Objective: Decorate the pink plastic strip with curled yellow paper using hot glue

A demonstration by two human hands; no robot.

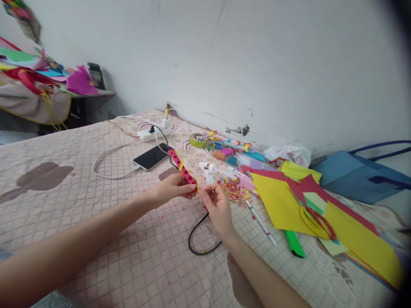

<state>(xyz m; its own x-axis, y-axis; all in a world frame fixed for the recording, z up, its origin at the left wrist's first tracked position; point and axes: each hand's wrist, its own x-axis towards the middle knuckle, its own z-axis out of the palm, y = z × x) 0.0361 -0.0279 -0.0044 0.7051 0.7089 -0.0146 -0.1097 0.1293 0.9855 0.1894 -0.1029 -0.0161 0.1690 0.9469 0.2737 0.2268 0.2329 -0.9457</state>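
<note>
My left hand [178,186] is closed round the lower end of a dark pink strip [175,158] with a row of dark dots. A thin yellow ribbon [181,163] winds around the strip and curls at its lower end. Close to that end, my right hand [217,202] has thumb and forefinger pressed together; whatever is between them is too small to make out. Just beyond my hands stands a white glue gun [208,170]. A black cable [192,249] loops below my right hand.
A phone [151,157] and a white power strip [154,133] with cables lie beyond my left hand. To the right are paper scraps [236,191], a white stick [261,223], yellow sheets [274,199], scissors [321,222] and a blue bag [362,175]. Green tape [198,141] lies near the wall.
</note>
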